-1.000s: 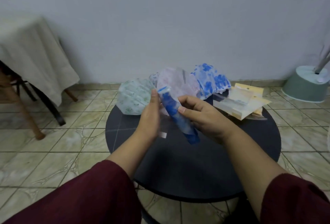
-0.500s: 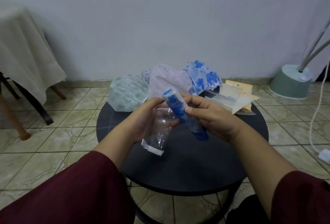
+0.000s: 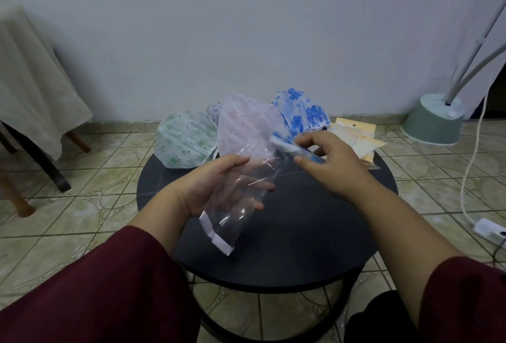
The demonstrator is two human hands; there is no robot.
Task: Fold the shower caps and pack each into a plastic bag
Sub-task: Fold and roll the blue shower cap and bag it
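My left hand [image 3: 219, 186] holds a clear plastic bag [image 3: 241, 200] with a white flap at its lower end, thumb on top and fingers beneath. My right hand [image 3: 328, 162] grips a rolled blue-and-white shower cap [image 3: 282, 143] and holds its end at the bag's upper opening. Both hands hover above the round black table [image 3: 301, 233]. At the table's far side lie a green-patterned cap [image 3: 186, 143], a pink cap [image 3: 241, 123] and a blue-flowered cap [image 3: 301, 112].
A stack of yellowish packets [image 3: 356, 137] lies at the table's far right. A green lamp base [image 3: 435, 123] with a white cord stands on the tiled floor at right. A cloth-covered table [image 3: 30, 85] is at left.
The bag has spread open and swung lower in my left hand. My right hand has tipped the rolled cap up and over to the bag's top opening.
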